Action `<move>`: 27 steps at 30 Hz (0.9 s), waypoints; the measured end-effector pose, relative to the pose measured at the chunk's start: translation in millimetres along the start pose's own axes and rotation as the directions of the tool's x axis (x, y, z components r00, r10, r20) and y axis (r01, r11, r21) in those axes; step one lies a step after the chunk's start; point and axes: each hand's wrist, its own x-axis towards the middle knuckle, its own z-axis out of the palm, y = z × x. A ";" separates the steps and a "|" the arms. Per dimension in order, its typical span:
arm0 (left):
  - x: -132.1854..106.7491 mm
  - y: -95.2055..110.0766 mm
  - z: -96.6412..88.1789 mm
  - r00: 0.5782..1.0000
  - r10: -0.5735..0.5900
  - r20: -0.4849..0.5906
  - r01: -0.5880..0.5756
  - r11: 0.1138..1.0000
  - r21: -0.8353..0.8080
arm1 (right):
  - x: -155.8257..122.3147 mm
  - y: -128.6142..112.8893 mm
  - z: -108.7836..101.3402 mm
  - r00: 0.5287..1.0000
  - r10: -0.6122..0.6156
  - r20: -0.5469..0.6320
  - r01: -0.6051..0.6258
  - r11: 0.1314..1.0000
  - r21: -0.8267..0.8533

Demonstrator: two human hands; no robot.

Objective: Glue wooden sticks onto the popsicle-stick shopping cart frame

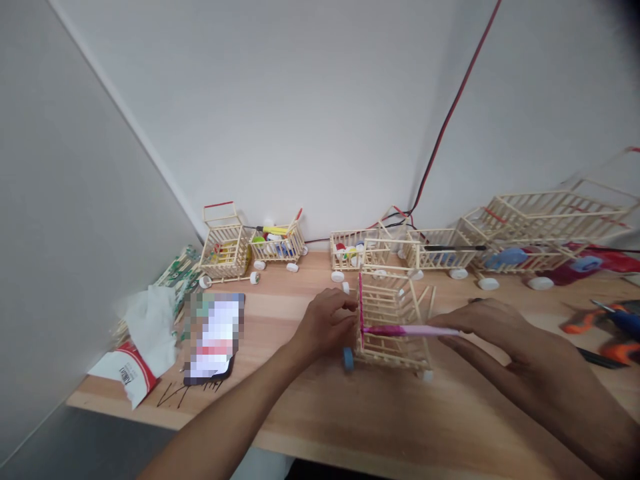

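A miniature shopping cart (393, 313) built from thin wooden sticks stands on the table before me, one blue wheel (349, 359) showing at its near left corner. My left hand (330, 320) grips the cart's left end, its fingertips partly hidden by the frame. In my right hand (493, 333) a slim pink marker pen (410, 330) is pinched between thumb and fingers. The pen's dark pink end touches the bar at the cart's left side. That bar (361, 300) is coloured pink along its length.
More stick carts line the wall, including a left one (225, 250) and one holding bottle caps (277, 245). A phone (215, 340), tissue (150, 327) and red-white packet (127, 373) lie left. Orange-handled scissors (577, 327) and a blue-handled tool (623, 320) lie right.
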 end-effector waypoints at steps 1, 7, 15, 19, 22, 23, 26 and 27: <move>0.0 0.2 0.0 1.000 0.003 0.000 -0.003 1.000 0.000 | 0.1 -1.1 -0.3 1.000 -0.004 0.010 0.004 1.000 0.006; 1.0 3.0 -0.5 1.000 -0.013 0.006 0.013 1.000 0.008 | 3.1 -4.3 -0.4 0.999 -0.019 0.033 0.018 0.999 0.026; 1.7 6.0 -2.4 1.000 0.000 0.019 0.000 1.000 0.003 | 3.6 7.7 17.9 0.990 0.026 -0.142 -0.042 0.992 -0.115; 1.6 5.9 -1.5 1.000 -0.011 0.017 0.011 1.000 0.012 | 6.6 2.3 24.5 0.969 0.004 -0.247 -0.062 0.972 -0.228; 1.3 6.5 -1.8 1.000 -0.016 0.018 0.016 1.000 0.010 | 10.0 1.2 27.2 0.953 -0.039 -0.299 -0.056 0.952 -0.302; 1.1 6.7 -2.0 1.000 -0.017 0.020 0.017 1.000 0.009 | 10.6 1.7 27.9 0.953 -0.052 -0.300 -0.048 0.947 -0.317; 0.7 7.1 -2.3 1.000 -0.015 0.015 0.014 1.000 0.011 | 10.5 3.3 29.8 0.955 -0.085 -0.285 -0.017 0.942 -0.335; 0.5 7.1 -2.2 1.000 -0.015 0.013 0.015 1.000 0.016 | 10.0 3.3 30.3 0.957 -0.088 -0.278 -0.011 0.941 -0.337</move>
